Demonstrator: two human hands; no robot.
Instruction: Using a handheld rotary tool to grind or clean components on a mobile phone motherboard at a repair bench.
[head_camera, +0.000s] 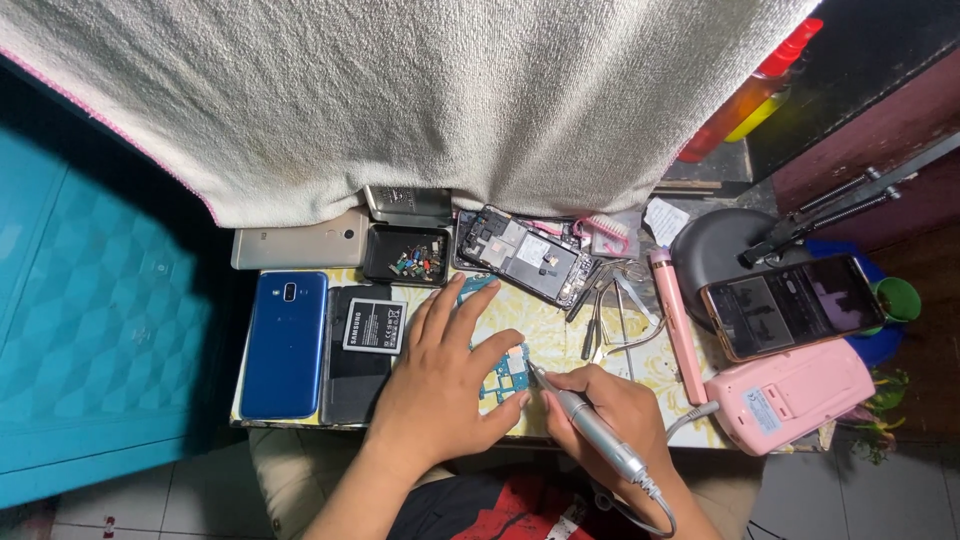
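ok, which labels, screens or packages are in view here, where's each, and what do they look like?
Battery label: white rectangle with dark print, on the black battery beside the left hand.
Phone screen: lit, dark, gold-edged, propped at right.
Sticker: small, bluish-white, on the pink case.
Paper tag: white, near the lamp base.

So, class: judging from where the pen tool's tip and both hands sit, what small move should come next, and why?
Probably ease the pen tool's tip slightly along the blue circuit board: the left hand pins the board, and the right hand holds the tip at its edge.
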